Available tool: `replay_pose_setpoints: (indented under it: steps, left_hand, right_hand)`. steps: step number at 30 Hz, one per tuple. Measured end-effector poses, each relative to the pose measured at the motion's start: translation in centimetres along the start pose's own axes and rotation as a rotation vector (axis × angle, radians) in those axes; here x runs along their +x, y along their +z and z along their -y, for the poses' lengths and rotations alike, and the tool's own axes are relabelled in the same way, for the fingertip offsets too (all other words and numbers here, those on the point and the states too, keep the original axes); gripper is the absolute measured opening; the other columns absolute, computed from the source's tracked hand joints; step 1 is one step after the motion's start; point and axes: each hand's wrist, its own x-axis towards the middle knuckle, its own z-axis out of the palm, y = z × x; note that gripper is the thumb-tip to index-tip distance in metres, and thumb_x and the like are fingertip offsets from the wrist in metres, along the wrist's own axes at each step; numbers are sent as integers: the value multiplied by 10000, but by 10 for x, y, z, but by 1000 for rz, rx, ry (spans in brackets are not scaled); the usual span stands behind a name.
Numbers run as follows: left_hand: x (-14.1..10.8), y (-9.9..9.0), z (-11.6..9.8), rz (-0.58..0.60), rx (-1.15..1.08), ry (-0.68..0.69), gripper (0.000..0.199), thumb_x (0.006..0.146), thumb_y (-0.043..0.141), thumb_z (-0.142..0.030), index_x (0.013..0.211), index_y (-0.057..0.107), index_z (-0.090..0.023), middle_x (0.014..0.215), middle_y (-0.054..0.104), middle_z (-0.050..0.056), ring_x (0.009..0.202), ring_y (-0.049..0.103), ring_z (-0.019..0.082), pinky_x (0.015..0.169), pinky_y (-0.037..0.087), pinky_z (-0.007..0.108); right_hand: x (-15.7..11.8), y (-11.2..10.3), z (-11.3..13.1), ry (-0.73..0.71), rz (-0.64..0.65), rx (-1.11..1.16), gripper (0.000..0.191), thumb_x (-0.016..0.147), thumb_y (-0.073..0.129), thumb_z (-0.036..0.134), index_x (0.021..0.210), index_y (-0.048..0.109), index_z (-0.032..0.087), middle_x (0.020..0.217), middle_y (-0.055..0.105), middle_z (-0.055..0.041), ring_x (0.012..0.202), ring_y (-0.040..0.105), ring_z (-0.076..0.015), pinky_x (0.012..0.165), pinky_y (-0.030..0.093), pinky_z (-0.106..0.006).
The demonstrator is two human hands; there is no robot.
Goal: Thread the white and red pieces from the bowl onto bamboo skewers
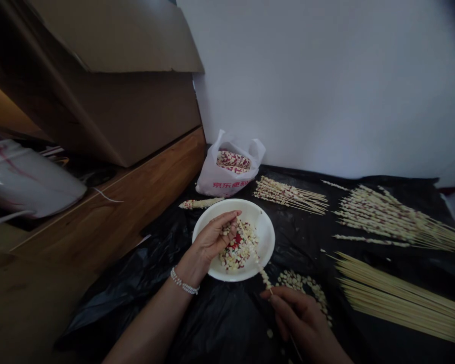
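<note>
My left hand [218,235], with a beaded bracelet on the wrist, is over a white bowl [267,227] of cream and dark red corn kernels [238,260]. Its fingers curl in, and a few kernels seem to lie in them. Between thumb and fingers, my right hand [299,313] grips a thin wooden skewer [264,277] near the bowl's front right. Kernels are threaded along the skewer's upper part, which slants up and left over the bowl toward my left hand. Pale loose kernels [305,283] lie on the black plastic sheet [216,313] beside my right hand.
Behind the bowl stands a white plastic bag [220,177] of corn cobs; a partly stripped cob [200,203] lies before it. Kernel-threaded skewers [284,194] and a larger bundle [387,217] lie rightward, with bare skewers [402,298] nearer. A cardboard box [136,106] stands left, a wall behind.
</note>
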Motion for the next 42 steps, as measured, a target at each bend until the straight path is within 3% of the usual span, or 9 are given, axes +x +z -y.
replay_pose_setpoints:
  steps: [6, 11, 20, 27, 31, 35, 37, 42]
  left_hand:
    - [-3, 3, 0, 3, 16, -19, 128, 729, 777, -63, 827, 740, -136, 785, 702, 33, 611, 587, 83, 594, 493, 181]
    - [-5, 5, 2, 25, 78, 29, 115, 717, 799, -94, 806, 742, -137, 764, 695, 36, 604, 576, 92, 606, 478, 209]
    - [-16, 6, 16, 228, 283, -74, 168, 661, 851, -149, 804, 767, -128, 726, 692, 18, 576, 574, 66, 572, 487, 166]
    - [-13, 5, 21, 262, 261, -111, 183, 671, 848, -152, 830, 767, -113, 744, 703, 34, 587, 597, 66, 565, 498, 149]
    - [-9, 8, 19, 219, 37, -88, 148, 810, 692, -99, 944, 755, -103, 929, 747, 90, 802, 688, 126, 759, 560, 193]
    - [-3, 5, 12, 143, -78, -88, 535, 696, 503, 134, 1095, 706, -158, 1191, 713, 95, 1076, 684, 210, 949, 551, 329]
    - [0, 2, 9, 133, -104, -84, 600, 688, 472, 154, 1138, 686, -181, 1242, 692, 92, 1132, 667, 213, 972, 543, 333]
    - [-3, 4, 4, 83, -185, -67, 508, 780, 492, 109, 1197, 653, -133, 1228, 691, 126, 1144, 664, 187, 898, 566, 218]
  right_hand:
    - [0, 0, 1, -6, -25, -24, 680, 745, 588, 791, 899, 792, 161, 415, 438, 46, 433, 422, -141, 477, 336, -257]
    - [-2, 0, 0, 13, -23, 18, 682, 732, 606, 792, 893, 786, 154, 411, 414, 62, 424, 380, -126, 481, 302, -252]
    - [5, -7, -16, -50, -69, 71, 535, 838, 619, 658, 942, 774, 157, 419, 456, 61, 415, 389, -123, 472, 289, -249]
    - [4, -10, -13, -64, -75, 39, 526, 832, 622, 661, 925, 782, 169, 405, 478, 53, 401, 421, -135, 462, 312, -249]
    - [4, -9, -12, -67, -128, 96, 493, 825, 660, 629, 932, 784, 164, 405, 479, 58, 406, 427, -126, 465, 311, -241]
    - [4, -8, -11, -63, -125, 122, 501, 812, 675, 638, 910, 784, 159, 400, 478, 60, 399, 397, -114, 469, 279, -243]
    - [3, -8, -10, -54, -103, 111, 510, 815, 663, 649, 904, 781, 160, 397, 468, 62, 395, 383, -110, 466, 269, -245]
    - [4, -9, -10, -3, -66, 96, 526, 807, 652, 670, 918, 773, 171, 415, 474, 58, 409, 390, -112, 463, 285, -245]
